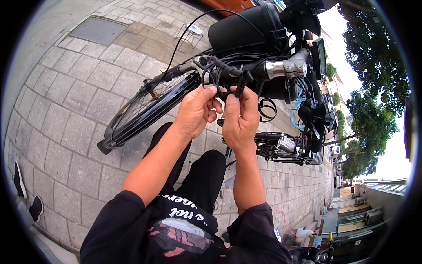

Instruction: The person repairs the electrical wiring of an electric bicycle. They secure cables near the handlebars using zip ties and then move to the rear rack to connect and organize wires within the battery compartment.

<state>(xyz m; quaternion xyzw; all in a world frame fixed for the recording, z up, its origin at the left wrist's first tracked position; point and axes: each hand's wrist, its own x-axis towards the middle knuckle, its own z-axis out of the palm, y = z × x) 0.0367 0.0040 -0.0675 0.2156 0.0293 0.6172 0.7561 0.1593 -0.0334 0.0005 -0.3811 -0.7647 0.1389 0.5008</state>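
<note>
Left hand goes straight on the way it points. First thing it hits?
Probably the bunched black bicycle cables just beyond the left hand. Depth is unclear in this single view, and it may already be touching one of them.

Bicycle [263, 69], one: silver stem [288, 68]; front wheel [140, 104] spoked, under a glossy black mudguard [160, 102], extending to lower left of view. Cables [246, 56], black, several: bunched and looped between wheel and stem, one arcing wide. Fitting [246, 78], black, tubular, elbowed: among the cables; exact kind unclear.
</note>
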